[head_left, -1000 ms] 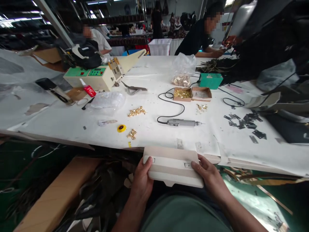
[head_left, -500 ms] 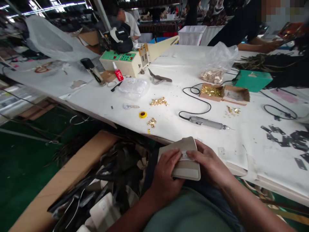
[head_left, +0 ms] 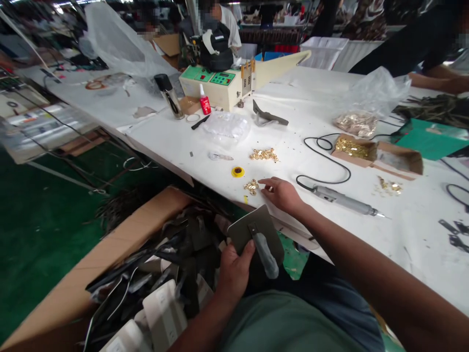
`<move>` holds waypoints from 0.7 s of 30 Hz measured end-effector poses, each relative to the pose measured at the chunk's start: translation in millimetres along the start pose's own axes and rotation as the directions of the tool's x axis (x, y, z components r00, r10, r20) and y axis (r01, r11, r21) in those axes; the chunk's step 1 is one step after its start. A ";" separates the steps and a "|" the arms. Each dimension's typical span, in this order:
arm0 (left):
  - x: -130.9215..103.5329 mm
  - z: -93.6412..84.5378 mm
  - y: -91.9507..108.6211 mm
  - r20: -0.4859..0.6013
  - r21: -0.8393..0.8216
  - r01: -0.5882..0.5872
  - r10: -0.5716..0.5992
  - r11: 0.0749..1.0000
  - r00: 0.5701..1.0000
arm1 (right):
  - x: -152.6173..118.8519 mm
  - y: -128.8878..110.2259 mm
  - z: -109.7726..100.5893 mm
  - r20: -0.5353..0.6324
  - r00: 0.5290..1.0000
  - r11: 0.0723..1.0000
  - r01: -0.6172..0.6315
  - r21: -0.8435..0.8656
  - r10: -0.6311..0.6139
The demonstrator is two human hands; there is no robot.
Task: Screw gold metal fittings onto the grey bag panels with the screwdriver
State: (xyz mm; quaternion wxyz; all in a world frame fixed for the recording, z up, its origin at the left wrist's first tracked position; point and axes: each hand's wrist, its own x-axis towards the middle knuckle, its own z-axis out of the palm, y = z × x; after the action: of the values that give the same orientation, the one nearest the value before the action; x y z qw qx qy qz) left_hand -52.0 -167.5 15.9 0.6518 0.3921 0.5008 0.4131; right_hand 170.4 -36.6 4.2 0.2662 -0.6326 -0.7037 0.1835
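My left hand [head_left: 236,269] grips a dark grey-green flat panel [head_left: 240,227] with rounded corners, thumb on its face. A strap piece wrapped in clear plastic [head_left: 266,256] hangs from a small fitting on that panel. My right hand [head_left: 280,193] reaches over the table edge, fingers apart and holding nothing visible, its fingertips at a small pile of gold metal pieces [head_left: 251,187]. Just behind that pile are a yellow round container [head_left: 238,172] and a larger gold pile [head_left: 264,155].
A grey pen-like tool [head_left: 342,200] with a black cable lies right of my right hand. Farther back stand a cream machine [head_left: 216,90], a red bottle [head_left: 205,101] and cardboard trays [head_left: 353,148]. A carton [head_left: 120,254] of dark pieces sits lower left. People are beyond the table.
My right hand has let go of the panel and moved forward to the gold pieces. The panel is turned to its darker side in my left hand. The view has shifted left.
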 end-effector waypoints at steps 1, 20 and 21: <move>0.3 -1.0 -1.0 0.002 -0.023 0.021 -0.021 1.000 1.000 | 4.8 0.4 2.4 0.024 1.000 0.999 0.010 -0.045 -0.009; 27.3 1.0 -0.8 -0.051 0.054 -0.054 0.057 0.997 0.997 | -53.0 -27.4 -30.7 0.029 0.933 0.718 -0.297 0.630 0.360; 28.1 3.4 0.6 -0.046 0.084 -0.079 0.083 0.993 0.995 | -65.2 -31.9 -34.7 0.024 0.922 0.679 -0.302 0.669 0.386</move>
State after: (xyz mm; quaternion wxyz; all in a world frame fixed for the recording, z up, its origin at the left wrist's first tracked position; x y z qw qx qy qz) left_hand -44.4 -141.4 7.9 0.6053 0.4280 0.5170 0.4279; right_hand 169.9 -108.0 41.3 0.4744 -0.6277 -0.4438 0.4290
